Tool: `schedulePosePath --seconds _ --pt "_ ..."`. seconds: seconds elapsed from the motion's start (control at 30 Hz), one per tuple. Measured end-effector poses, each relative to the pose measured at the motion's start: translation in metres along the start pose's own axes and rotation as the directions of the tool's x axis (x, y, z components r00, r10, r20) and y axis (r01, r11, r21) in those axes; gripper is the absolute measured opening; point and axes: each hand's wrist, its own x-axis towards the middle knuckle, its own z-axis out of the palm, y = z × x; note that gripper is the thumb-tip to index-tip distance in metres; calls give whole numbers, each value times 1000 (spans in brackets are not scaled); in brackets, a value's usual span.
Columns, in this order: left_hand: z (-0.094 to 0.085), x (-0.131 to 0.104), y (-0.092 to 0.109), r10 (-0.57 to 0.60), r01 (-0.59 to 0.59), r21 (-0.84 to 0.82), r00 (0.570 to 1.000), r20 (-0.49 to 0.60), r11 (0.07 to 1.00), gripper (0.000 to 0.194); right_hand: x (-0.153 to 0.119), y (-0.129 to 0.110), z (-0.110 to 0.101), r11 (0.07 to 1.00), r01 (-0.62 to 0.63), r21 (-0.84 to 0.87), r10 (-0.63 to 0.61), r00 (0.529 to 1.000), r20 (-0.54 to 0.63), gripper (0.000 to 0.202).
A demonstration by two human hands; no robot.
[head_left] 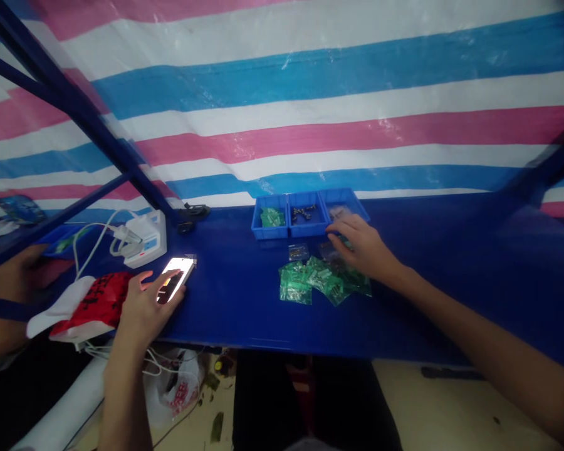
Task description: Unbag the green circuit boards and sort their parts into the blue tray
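My left hand (148,304) rests over a lit phone (180,265) on the blue table, its fingers spread across the screen. My right hand (360,244) hovers at the front of the right blue bin (357,205), fingers bent and thumb side hidden; whether it holds anything is too small to tell. That bin has small clear packets in it. The middle bin (307,230) contains small dark metal parts, and the left bin (270,233) green packets. Below them lie several green bags (296,285) and one small clear packet (298,252).
A white power strip (151,238) with cables and a red and white cap (94,304) are at the left. Dark cables (195,212) lie behind. Another person's arm (9,275) shows at the far left, beyond the blue frame.
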Motion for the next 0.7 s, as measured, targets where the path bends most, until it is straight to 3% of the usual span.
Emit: schedulePosePath --seconds 0.33,0.43,0.57,0.63,0.7 --pt "3 -1 -5 49 -49 22 999 -6 999 51 2 -2 -2 1000 4 -11 -4 1000 -11 16" --pt "-7 -3 7 74 -75 -8 993 -97 997 50 1 -2 -2 1000 10 -8 -10 1000 -15 17" --pt "-25 1 56 63 -103 -83 918 -391 991 37 1 -2 -2 1000 0 -7 0 1000 20 19" --pt "-31 6 97 11 -102 -177 892 -451 979 33 2 -2 -2 1000 -6 -15 7 997 77 21" --pt "-33 15 145 68 -203 -270 897 -438 941 29 2 -1 -2 1000 2 -20 1 988 152 21"
